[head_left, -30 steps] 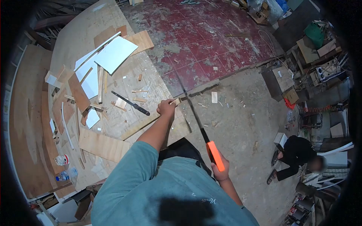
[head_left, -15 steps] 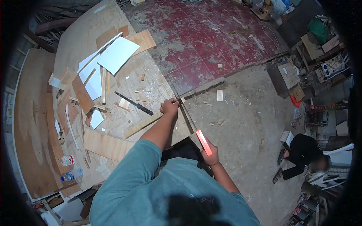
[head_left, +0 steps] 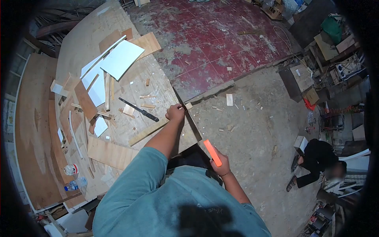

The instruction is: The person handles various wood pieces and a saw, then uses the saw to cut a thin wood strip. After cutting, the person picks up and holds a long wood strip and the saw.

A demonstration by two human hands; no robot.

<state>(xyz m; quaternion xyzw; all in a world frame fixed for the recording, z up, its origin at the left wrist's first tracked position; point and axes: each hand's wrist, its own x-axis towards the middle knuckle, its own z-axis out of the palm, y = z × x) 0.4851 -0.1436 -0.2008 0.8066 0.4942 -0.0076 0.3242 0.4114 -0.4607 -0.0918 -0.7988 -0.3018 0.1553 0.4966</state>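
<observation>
A long wooden strip (head_left: 148, 133) lies across the worktable (head_left: 177, 144), its far end jutting past the table's right edge. My left hand (head_left: 175, 113) is closed on that strip close to the edge, fingers curled over it. In my right hand (head_left: 222, 165) is a hand saw (head_left: 212, 152), gripped by its bright orange handle, out beyond the table edge. The saw's thin blade is hard to make out; it points up toward the strip's jutting end. A black rod-like tool (head_left: 149, 115) with a thick grip lies left of my left hand.
White panels (head_left: 122, 59), a plywood board (head_left: 112, 152) and several wood offcuts are spread over the table. Plastic bottles (head_left: 71, 185) stand at its near left. On the right, a person in dark clothes (head_left: 318, 158) crouches on the concrete floor (head_left: 252, 134), where scraps lie.
The saw and my right hand have drawn back slightly toward my body. My left hand stays closed on the strip. The view has shifted a little.
</observation>
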